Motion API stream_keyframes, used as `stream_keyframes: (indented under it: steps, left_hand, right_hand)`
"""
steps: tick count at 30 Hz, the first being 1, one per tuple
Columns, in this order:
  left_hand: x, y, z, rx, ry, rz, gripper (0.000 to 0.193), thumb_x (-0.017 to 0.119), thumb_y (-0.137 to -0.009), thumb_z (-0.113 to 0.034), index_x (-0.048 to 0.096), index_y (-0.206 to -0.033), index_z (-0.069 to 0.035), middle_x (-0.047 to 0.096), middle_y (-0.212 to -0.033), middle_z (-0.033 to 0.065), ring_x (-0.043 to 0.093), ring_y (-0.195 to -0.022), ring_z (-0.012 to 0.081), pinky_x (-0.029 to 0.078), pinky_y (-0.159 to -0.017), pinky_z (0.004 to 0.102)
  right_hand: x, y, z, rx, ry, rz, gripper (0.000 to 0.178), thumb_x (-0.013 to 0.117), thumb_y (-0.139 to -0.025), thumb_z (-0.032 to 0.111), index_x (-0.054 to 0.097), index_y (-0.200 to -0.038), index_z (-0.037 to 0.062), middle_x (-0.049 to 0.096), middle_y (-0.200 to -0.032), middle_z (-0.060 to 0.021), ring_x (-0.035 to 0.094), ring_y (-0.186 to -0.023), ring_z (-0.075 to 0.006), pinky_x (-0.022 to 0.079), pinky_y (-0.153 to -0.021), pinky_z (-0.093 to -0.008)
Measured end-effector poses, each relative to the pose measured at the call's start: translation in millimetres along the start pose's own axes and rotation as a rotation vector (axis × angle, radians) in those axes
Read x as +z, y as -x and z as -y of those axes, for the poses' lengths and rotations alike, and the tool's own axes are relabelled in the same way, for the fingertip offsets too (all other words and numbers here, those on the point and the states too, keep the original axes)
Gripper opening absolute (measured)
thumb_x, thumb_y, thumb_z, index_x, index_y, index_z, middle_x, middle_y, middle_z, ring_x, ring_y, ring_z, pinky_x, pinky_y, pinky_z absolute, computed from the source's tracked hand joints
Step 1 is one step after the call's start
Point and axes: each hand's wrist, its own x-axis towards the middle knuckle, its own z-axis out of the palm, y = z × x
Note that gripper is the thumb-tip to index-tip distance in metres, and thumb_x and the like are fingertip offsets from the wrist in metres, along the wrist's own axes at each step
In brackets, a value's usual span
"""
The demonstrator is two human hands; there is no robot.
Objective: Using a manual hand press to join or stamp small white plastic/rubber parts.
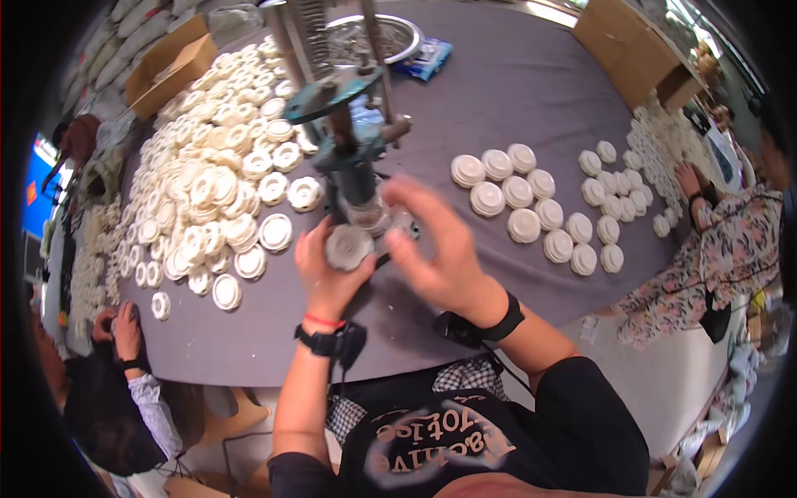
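Note:
My left hand is closed on a round white plastic cap, held just in front of a green metal hand press. A pale, partly hidden piece shows at the lower end of the press. Beside it, my right hand is blurred by movement. Its thumb and forefinger stand apart near the press, and I make out nothing held between them.
Loose white plastic caps are heaped left of the press. Stacked white caps stand to the right. Behind are a metal bowl, a blue packet and cardboard boxes. Other people's hands are at the table's sides.

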Motion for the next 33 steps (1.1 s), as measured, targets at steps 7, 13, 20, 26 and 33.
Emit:
stream_keyframes:
  steps: [7,13,20,26,33]
  left_hand:
    - [-33,-58,38,0.03,-0.271,-0.095,0.084,0.08,-0.072,-0.03,0.039,-0.138,0.001,0.045,-0.135,0.0254,0.041,-0.126,0.0403,0.032,-0.106,0.0467]
    - [-14,-30,-29,0.057,0.073,-0.053,0.067,0.075,-0.079,-0.021,0.044,-0.135,0.002,0.049,-0.134,0.02,0.046,-0.124,0.0357,0.035,-0.105,0.0429]
    - [-2,21,-48,-0.013,0.2,0.11,0.085,0.082,-0.068,-0.035,0.043,-0.135,0.002,0.053,-0.128,0.0195,0.048,-0.12,0.0389,0.036,-0.102,0.0468]
    - [12,-25,-36,-0.246,0.462,0.212,0.102,0.085,-0.061,-0.043,0.037,-0.138,0.004,0.061,-0.117,0.0152,0.051,-0.115,0.0337,0.035,-0.101,0.0463]
    - [15,-11,-20,-0.045,0.103,0.139,0.101,0.085,-0.058,-0.041,0.039,-0.137,0.002,0.062,-0.116,0.0125,0.058,-0.109,0.0261,0.028,-0.107,0.0504]
  right_hand:
    - [-63,65,-99,0.37,1.146,0.308,0.055,0.065,-0.082,0.025,0.049,-0.127,-0.0002,0.052,-0.125,-0.0274,0.042,-0.126,-0.0419,0.025,-0.107,-0.0605]
    - [-39,68,-102,0.363,0.924,0.405,0.06,0.066,-0.082,0.025,0.045,-0.132,-0.0011,0.053,-0.121,-0.0271,0.047,-0.12,-0.0411,0.033,-0.105,-0.0522]
    - [17,48,-38,1.183,-1.233,0.035,0.047,0.044,-0.1,0.037,0.049,-0.128,-0.0003,0.063,-0.114,-0.0138,0.067,-0.093,-0.028,0.054,-0.081,-0.0366]
    - [53,33,-58,1.136,-1.031,-0.163,0.045,0.037,-0.102,0.034,0.048,-0.127,-0.0016,0.061,-0.116,-0.0178,0.064,-0.1,-0.0271,0.053,-0.085,-0.0349]
    - [65,43,-92,0.78,-0.278,-0.03,0.048,0.039,-0.101,0.032,0.047,-0.128,-0.0069,0.06,-0.118,-0.0243,0.06,-0.108,-0.0296,0.045,-0.093,-0.0361]
